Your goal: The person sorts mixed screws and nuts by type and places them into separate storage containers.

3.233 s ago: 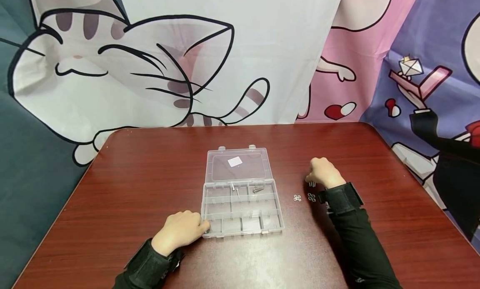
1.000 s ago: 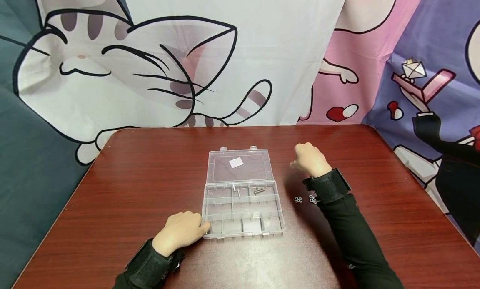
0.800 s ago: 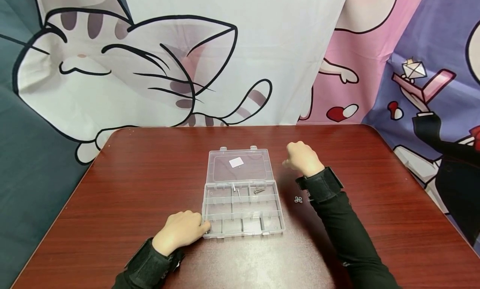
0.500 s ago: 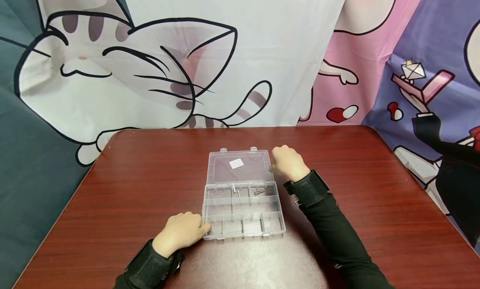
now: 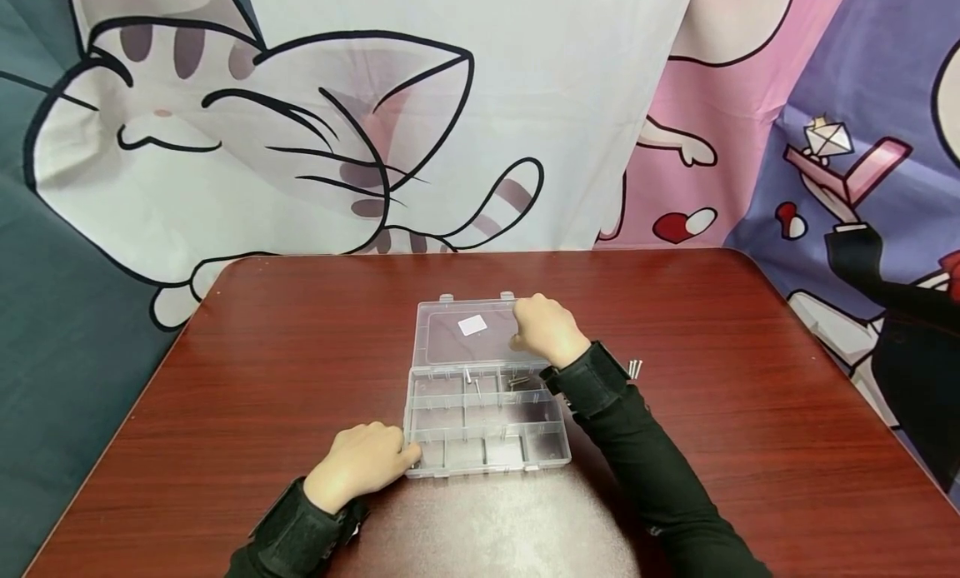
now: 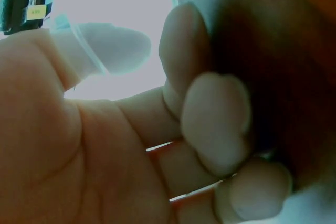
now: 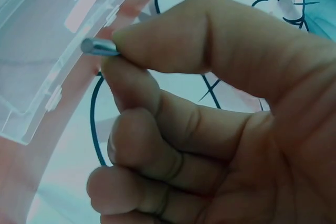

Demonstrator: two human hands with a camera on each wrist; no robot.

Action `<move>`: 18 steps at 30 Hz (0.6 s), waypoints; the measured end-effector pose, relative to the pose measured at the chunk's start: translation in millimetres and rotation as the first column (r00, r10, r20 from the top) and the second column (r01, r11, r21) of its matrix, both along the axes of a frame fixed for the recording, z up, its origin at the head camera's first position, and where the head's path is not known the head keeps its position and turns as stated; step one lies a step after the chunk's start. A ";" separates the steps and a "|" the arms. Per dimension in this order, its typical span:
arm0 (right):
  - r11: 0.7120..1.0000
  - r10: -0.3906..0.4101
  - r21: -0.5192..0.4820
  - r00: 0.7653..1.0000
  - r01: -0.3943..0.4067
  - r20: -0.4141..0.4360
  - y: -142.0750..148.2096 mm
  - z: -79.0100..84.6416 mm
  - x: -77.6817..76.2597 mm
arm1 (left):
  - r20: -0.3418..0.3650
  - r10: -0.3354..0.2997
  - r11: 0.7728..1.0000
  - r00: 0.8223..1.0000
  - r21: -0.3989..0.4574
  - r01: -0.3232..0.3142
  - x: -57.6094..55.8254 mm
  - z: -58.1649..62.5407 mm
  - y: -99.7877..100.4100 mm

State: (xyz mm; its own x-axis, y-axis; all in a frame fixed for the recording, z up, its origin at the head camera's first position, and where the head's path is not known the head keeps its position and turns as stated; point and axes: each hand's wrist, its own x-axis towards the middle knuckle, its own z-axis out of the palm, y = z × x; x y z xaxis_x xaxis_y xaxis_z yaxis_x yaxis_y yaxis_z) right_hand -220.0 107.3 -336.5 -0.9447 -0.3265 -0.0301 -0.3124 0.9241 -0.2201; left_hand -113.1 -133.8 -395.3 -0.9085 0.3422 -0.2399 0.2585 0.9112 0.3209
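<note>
A clear plastic organizer box (image 5: 487, 420) lies with its lid (image 5: 442, 345) folded back on the table. My left hand (image 5: 365, 460) holds its near left corner; in the left wrist view the thumb (image 6: 118, 48) shows through clear plastic, opposite the curled fingers. Over the lid's right side, my right hand (image 5: 551, 331) pinches a small silver screw (image 7: 100, 47) between thumb and index finger, its round end sticking out. Inside the back compartments lie loose screws (image 5: 472, 381), with several more screws (image 5: 519, 381) to their right, partly shaded.
Several small screws (image 5: 634, 369) stand or lie on the table (image 5: 300, 353), just right of my right wrist. A white label (image 5: 472, 325) is stuck on the lid. Behind the table hangs a printed cloth (image 5: 570, 103). My right forearm (image 5: 637, 461) covers part of the table.
My right hand has moved left from the screws on the right to above the lid, carrying a screw. The nuts there are now hidden by the arm. The left hand stays put.
</note>
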 end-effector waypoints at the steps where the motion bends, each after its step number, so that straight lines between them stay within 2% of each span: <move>1: 1.000 0.005 0.003 1.000 -0.005 -0.003 -1.7 0.0 0.0 | -0.003 0.001 1.000 1.000 -0.001 -0.001 -0.1 0.0 -0.1; 18: 0.995 0.088 0.052 0.996 -0.088 0.001 -33.9 -2.5 4.7 | -0.001 0.003 1.000 1.000 -0.002 -0.003 -0.6 -0.4 -0.5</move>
State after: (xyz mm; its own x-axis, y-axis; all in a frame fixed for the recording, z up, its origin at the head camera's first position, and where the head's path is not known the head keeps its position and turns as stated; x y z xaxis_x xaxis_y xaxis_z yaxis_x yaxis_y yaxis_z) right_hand -215.3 73.5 -339.0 -0.9126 -0.4060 -0.0478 -0.3929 0.9033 -0.1722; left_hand -113.6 -134.3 -395.7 -0.9099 0.3387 -0.2395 0.2558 0.9127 0.3188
